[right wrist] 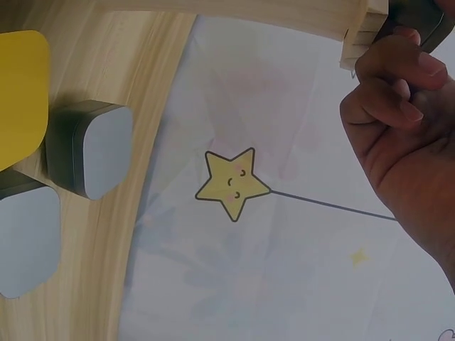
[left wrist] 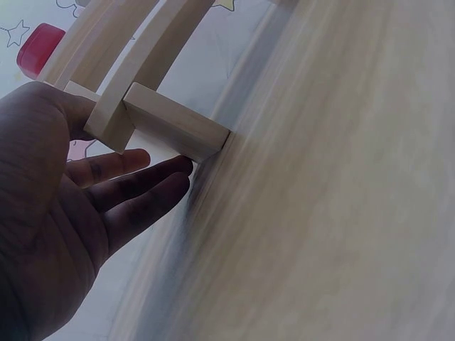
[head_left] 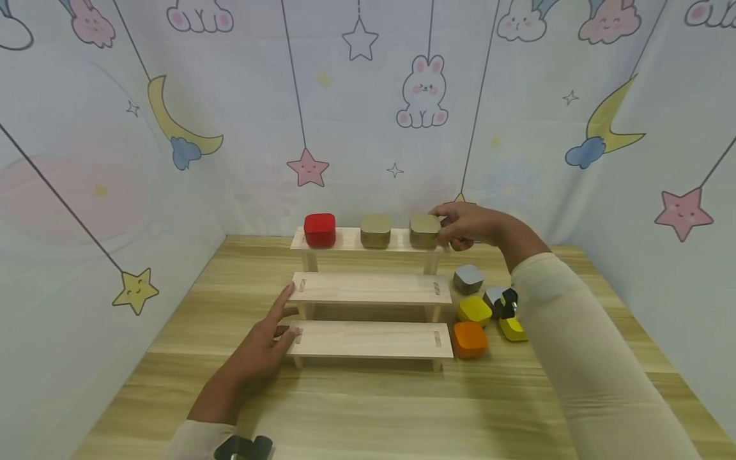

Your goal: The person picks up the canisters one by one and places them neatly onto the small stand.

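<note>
A wooden three-step rack (head_left: 370, 289) stands on the table. On its top step are a red block (head_left: 319, 230), a khaki block (head_left: 375, 231) and a second khaki block (head_left: 424, 230) at the right end. My right hand (head_left: 473, 226) pinches that right-end block between thumb and fingers; in the right wrist view the dark block (right wrist: 426, 21) is partly hidden by the fingers (right wrist: 398, 67). At the left ends of the two lower steps, my left hand (head_left: 261, 345) touches the boards. Its fingers (left wrist: 153, 202) extend loosely beside a rack leg (left wrist: 178, 121).
Right of the rack lie a grey block (head_left: 468, 279), a yellow block (head_left: 475, 311), an orange block (head_left: 469, 340), another grey block (right wrist: 28, 241) and another yellow block (head_left: 513, 329), partly behind my right sleeve. A printed curtain (head_left: 368, 115) surrounds the table (head_left: 368, 409).
</note>
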The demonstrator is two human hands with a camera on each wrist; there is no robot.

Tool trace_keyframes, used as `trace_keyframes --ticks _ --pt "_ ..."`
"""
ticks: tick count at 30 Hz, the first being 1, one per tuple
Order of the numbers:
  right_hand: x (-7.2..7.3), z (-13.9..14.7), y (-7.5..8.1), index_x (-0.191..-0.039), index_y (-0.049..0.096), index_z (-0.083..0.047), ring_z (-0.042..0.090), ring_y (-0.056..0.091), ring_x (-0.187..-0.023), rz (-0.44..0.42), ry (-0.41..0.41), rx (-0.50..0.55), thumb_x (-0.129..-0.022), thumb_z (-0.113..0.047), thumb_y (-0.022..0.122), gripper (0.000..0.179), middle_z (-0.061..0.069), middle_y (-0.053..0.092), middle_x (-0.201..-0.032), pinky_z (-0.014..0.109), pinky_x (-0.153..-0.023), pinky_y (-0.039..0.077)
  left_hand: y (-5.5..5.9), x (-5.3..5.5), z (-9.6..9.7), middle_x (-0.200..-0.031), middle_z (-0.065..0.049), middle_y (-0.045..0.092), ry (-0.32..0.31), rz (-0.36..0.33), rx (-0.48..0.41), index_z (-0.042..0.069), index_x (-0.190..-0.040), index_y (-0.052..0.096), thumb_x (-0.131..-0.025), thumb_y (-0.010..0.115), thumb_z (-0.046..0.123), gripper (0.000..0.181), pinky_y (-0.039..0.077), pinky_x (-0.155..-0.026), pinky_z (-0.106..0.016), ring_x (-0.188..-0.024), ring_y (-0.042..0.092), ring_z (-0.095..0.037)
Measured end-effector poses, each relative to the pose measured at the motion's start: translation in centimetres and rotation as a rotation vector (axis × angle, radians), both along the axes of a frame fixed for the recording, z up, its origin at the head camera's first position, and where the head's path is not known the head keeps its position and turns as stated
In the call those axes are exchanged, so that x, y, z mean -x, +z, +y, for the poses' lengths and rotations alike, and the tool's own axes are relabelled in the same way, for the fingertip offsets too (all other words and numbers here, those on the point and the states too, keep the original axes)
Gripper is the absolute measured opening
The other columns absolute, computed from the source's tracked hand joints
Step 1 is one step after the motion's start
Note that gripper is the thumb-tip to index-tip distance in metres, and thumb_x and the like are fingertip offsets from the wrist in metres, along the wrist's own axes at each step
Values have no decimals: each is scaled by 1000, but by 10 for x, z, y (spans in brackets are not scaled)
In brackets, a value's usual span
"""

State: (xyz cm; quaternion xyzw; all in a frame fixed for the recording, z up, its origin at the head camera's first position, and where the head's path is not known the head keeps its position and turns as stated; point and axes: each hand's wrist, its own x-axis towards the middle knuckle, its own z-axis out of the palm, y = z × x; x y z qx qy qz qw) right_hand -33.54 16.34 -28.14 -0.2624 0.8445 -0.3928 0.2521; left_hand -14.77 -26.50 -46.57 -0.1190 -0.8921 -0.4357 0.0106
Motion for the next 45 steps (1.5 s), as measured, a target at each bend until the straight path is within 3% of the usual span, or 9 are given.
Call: trace_keyframes --ticks 2,5,8,12,18,30,38,45 --pt "0 0 0 -153 53 -7 15 38 -57 -6 -5 -3 -98 -9 72 58 9 68 -101 28 -53 31 0 0 0 -164 -33 47 -1 4 -6 41 -176 1 -114 57 14 88 62 -105 -63 -135 66 -55" --pt "1 2 -1 -159 48 -9 15 36 -56 -4 -6 -5 -95 -4 73 69 6 65 -90 28 -53 31 -1 0 -1 -164 -33 47 -4 4 -8 41 -176 1 -114 57 15 88 62 -104 -62 -135 66 -55" --pt "-1 5 -2 -166 40 -9 14 34 -56 10 -10 -6 -92 0 74 83 3 55 -77 28 -53 32 -2 0 -1 -164 -33 47 -8 5 -10 41 -176 1 -114 57 14 88 62 -104 -63 -135 66 -55" --pt "-4 12 -3 -170 32 -8 13 30 -58 33 -12 10 -88 5 73 93 -1 46 -72 29 -55 31 -2 1 -1 -164 -32 47 -1 4 -5 44 -176 1 -114 56 14 89 62 -104 -63 -135 66 -55" --pt "-10 24 -9 -167 30 -4 12 26 -57 32 -20 68 -88 11 66 88 -4 34 -69 29 -56 26 -3 1 1 -165 -31 47 9 -14 -11 49 -174 0 -114 56 15 89 61 -106 -63 -137 65 -54" --pt "-44 41 -27 -160 29 -3 12 31 -58 62 -155 94 -94 7 65 76 -2 37 -71 29 -58 34 0 0 0 -164 -33 46 -4 11 7 42 -176 0 -114 56 14 88 61 -105 -63 -135 66 -55" --pt "-66 59 -48 -159 32 -1 11 34 -58 64 -147 90 -95 1 73 76 -2 37 -71 29 -61 42 2 -1 0 -164 -34 46 -1 14 9 41 -176 1 -114 56 14 87 61 -104 -64 -134 66 -55" --pt "-90 69 -71 -157 35 0 10 37 -59 57 -192 100 -95 -7 80 76 -2 39 -73 28 -58 43 2 -1 0 -164 -34 47 -2 17 7 41 -176 2 -114 56 15 86 61 -105 -64 -134 66 -55"
